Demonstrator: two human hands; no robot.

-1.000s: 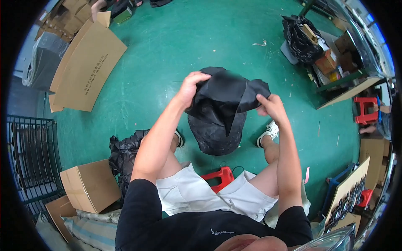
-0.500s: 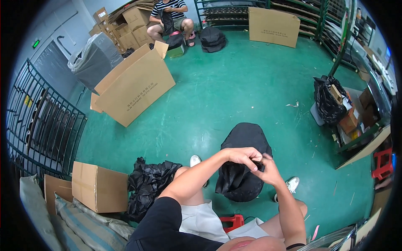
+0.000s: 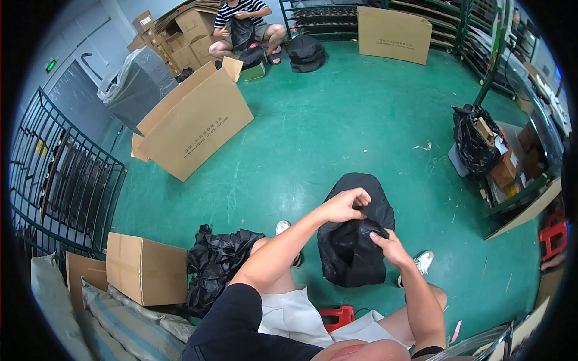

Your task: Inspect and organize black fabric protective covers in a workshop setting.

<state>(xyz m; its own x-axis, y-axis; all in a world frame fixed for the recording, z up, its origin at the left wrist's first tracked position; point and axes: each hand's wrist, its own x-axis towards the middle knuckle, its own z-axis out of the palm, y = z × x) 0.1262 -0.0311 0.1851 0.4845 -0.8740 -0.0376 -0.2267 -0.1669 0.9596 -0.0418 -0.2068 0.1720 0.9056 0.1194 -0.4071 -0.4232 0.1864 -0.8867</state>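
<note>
Between my knees I have a black cloth bag (image 3: 351, 256), limp and creased, its upper edge raised. My right hand (image 3: 391, 246) pinches that edge on the right, thumb on top of the fabric. Just above the bag's far edge is my left hand (image 3: 344, 206), its fingers curved and parted from the thumb; the thumb is close to the cloth, and contact there is hard to make out. Under and beyond the bag, more flat black cloth (image 3: 376, 192) lies on the green floor.
Crumpled black cloth (image 3: 220, 259) and a cardboard box (image 3: 144, 269) are at my left. Further off stands a large open carton (image 3: 195, 132). A seated person (image 3: 242, 24) handles black cloth at the back. A rack (image 3: 66, 174) lines the left; a black plastic bag (image 3: 474, 141) hangs right.
My hands were close together at the bag's edge. The left has moved up and away with its fingers loosened, while the right keeps hold lower down. The bag's top has spread wider.
</note>
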